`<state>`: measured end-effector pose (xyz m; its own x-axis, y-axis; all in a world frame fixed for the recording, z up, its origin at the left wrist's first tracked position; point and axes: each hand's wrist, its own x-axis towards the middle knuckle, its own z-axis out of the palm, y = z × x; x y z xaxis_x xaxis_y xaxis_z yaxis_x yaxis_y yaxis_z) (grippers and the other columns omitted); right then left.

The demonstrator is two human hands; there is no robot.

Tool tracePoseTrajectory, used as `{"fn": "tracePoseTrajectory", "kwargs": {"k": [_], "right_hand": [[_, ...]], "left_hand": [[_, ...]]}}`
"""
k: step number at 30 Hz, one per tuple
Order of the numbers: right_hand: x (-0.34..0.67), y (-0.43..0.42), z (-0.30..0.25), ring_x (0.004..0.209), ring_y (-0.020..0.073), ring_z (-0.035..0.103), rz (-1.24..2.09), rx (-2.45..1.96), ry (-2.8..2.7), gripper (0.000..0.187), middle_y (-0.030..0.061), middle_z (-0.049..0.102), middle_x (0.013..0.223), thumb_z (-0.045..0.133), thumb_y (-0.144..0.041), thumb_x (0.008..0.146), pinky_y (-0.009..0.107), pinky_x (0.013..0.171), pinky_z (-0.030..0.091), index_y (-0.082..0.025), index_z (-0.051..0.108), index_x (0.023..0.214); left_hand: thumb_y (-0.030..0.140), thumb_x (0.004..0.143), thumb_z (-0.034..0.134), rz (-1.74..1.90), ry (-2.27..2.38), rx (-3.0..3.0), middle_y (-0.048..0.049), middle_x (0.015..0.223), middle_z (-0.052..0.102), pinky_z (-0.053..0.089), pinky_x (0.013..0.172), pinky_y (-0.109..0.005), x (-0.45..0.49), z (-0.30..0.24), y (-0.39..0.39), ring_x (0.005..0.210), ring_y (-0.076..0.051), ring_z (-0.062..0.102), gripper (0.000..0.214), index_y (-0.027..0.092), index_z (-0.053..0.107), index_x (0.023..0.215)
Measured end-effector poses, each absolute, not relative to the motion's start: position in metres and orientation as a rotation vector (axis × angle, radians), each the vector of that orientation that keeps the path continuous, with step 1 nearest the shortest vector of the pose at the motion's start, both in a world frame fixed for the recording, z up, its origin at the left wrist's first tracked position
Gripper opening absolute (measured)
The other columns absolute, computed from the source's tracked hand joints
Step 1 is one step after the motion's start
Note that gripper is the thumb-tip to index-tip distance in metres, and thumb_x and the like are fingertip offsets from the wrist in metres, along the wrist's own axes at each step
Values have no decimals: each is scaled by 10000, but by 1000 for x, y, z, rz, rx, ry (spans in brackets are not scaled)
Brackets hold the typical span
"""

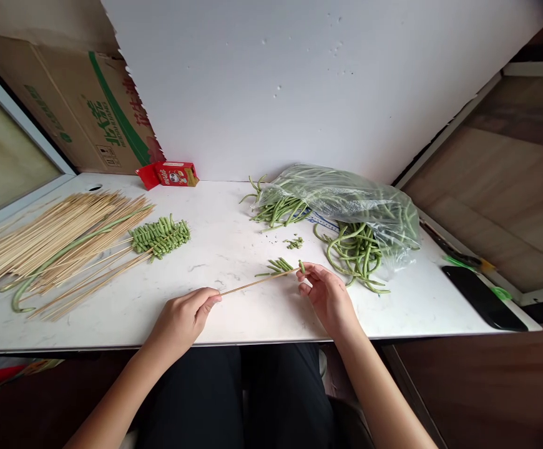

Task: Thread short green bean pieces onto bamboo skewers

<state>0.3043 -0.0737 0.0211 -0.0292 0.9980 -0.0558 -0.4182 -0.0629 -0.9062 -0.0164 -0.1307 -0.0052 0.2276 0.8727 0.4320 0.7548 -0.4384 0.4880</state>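
Note:
My left hand (pixel 185 319) pinches the near end of a thin bamboo skewer (pixel 257 283) that slants up to the right over the white table (pixel 234 312). At the skewer's tip my right hand (pixel 325 293) pinches a short green bean piece (pixel 301 266). A few cut bean pieces (pixel 278 266) lie just behind the skewer. To the left, skewers threaded with bean pieces (pixel 160 236) rest beside a big pile of bare skewers (pixel 51 240).
A clear plastic bag of long green beans (pixel 346 209) spills open at the back right. A black phone (pixel 484 298) lies near the right edge, a red carton (pixel 174 173) by the wall, and a cardboard box (pixel 84 106) at the back left.

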Motion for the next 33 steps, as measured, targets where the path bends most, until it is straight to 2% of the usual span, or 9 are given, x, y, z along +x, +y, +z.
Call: {"fn": "tracePoseTrajectory", "kwargs": {"k": [4, 12, 33], "right_hand": [[304, -74, 23, 854, 211, 626, 1426, -964, -857, 293, 51, 701, 839, 884, -468, 821, 290, 632, 486, -217, 861, 971], [308, -72, 11, 642, 143, 532, 1337, -1075, -958, 292, 19, 710, 799, 948, -488, 766, 311, 625, 478, -236, 837, 861], [287, -85, 15, 621, 143, 537, 1229, -1110, -906, 292, 40, 735, 837, 940, -485, 782, 332, 622, 486, -234, 843, 896]], "left_hand": [[311, 1110, 513, 1007, 1544, 2344, -7, 897, 800, 524, 666, -228, -16, -4, -130, 724, -136, 741, 246, 220, 709, 993], [280, 1102, 529, 995, 1532, 2373, -16, 922, 809, 537, 672, -232, -16, -7, -131, 743, -141, 750, 228, 223, 726, 1001], [233, 1092, 528, 1021, 1493, 2356, -26, 917, 799, 555, 686, -233, -21, -12, -132, 762, -144, 749, 199, 217, 713, 1023]]}}
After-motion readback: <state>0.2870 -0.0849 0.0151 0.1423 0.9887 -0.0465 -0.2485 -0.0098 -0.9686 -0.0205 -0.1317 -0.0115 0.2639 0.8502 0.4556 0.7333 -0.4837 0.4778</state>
